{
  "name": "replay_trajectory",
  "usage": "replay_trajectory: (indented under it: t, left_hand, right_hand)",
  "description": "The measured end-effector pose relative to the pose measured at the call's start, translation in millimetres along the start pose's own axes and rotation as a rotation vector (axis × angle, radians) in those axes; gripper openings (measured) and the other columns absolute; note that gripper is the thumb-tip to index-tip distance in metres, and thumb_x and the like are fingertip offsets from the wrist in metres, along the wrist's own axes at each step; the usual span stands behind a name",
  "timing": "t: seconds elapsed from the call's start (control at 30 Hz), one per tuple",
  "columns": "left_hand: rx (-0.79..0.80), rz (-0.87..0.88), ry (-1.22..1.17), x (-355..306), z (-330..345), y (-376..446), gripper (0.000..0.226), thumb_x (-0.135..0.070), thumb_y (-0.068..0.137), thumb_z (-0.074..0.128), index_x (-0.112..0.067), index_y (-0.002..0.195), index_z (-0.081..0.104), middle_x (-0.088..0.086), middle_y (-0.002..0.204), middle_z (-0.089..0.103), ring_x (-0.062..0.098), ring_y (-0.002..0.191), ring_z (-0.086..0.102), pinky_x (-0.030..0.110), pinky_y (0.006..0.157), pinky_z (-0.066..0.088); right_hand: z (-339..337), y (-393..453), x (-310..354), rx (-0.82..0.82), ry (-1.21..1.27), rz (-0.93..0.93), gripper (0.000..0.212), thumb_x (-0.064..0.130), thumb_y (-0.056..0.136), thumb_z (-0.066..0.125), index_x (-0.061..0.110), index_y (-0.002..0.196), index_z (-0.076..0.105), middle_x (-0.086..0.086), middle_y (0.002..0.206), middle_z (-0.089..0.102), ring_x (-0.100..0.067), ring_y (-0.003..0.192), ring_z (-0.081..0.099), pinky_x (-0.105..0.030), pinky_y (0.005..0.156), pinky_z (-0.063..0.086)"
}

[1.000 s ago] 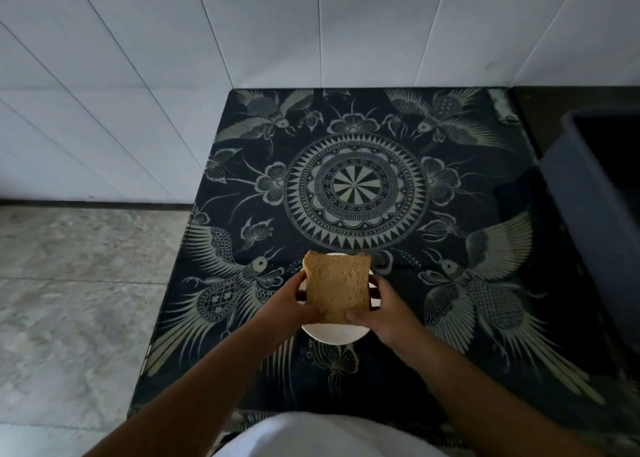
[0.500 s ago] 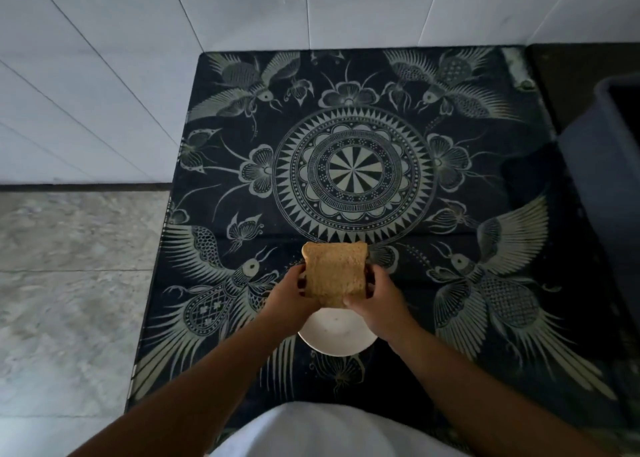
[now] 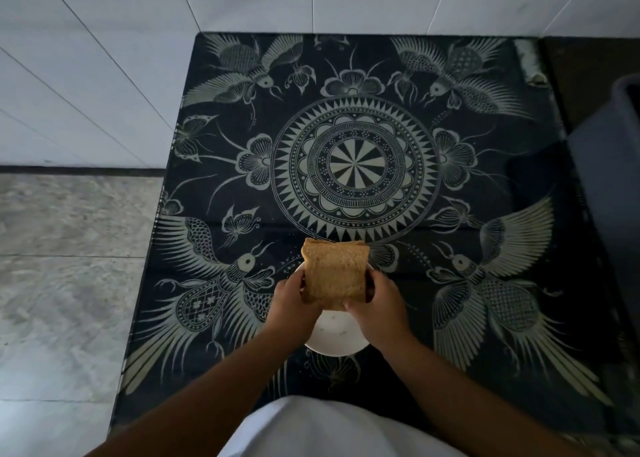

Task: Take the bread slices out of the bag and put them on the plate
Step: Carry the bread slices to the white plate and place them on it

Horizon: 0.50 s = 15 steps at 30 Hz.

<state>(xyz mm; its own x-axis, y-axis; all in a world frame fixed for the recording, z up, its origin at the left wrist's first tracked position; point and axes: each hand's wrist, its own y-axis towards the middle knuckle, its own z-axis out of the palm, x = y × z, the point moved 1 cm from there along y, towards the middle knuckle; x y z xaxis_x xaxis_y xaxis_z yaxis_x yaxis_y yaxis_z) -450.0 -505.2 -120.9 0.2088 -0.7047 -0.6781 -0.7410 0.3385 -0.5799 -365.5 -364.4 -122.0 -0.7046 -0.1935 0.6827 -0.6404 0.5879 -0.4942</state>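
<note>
Low in the frame's centre, the left hand [image 3: 294, 300] and right hand [image 3: 375, 306] are pinching the bread slices [image 3: 334, 273] by their side crusts above the plate [image 3: 334, 340]; soft and light, they likely need gentle edge pressure.

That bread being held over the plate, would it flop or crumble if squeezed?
The bread probably stays fairly flat: it stands nearly upright between the left hand and right hand without sagging. It looks light and soft, so a hard squeeze would likely dent it. Its rough surface seems unlikely to slip.
</note>
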Motion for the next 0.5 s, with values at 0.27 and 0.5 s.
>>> replay_trajectory:
  t: [0.27,0.5]
  left_hand:
    - [0.010,0.059,0.005,4,1,-11,0.051,-0.019,0.081,0.070,-0.023,0.129,0.052,0.000,0.110,0.056,0.011,0.093,0.059,0.021,0.070,0.046]
    - [0.002,0.060,0.001,12,3,-19,0.042,-0.017,0.081,0.070,-0.018,0.122,0.058,0.000,0.109,0.062,0.010,0.096,0.059,0.028,0.078,0.053]
  right_hand:
    - [-1,-11,-6,0.011,-0.009,-0.013,0.064,0.019,0.077,0.079,0.019,0.134,0.050,-0.003,0.123,0.049,-0.018,0.110,0.056,-0.037,0.089,0.051]
    - [0,-20,-12,0.029,-0.014,-0.016,0.059,0.020,0.076,0.080,0.018,0.129,0.053,-0.002,0.120,0.050,-0.018,0.109,0.056,-0.030,0.084,0.047]
